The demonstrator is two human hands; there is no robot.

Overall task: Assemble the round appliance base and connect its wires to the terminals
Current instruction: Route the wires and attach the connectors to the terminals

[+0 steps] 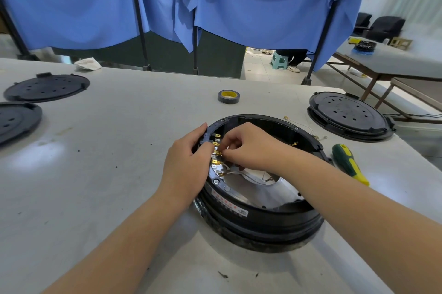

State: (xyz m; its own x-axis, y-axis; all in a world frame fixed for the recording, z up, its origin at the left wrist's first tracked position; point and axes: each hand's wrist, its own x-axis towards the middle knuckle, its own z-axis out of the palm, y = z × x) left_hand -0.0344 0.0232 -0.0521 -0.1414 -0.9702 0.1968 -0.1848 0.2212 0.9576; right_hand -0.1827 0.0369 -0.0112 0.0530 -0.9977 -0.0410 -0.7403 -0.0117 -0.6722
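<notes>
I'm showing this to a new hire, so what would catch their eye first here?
First, the two hands in the middle: the left hand grips the rim of the open round black base, and the right hand pinches something small at the brass terminals inside. Next, the green and yellow screwdriver to the right and the tape roll behind.

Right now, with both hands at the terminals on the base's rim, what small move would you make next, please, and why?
Probably press the connector pinched in the right hand onto a brass terminal. The left hand already steadies the base at its rim beside the terminal row, and the right hand's fingertips sit at those tabs.
</notes>
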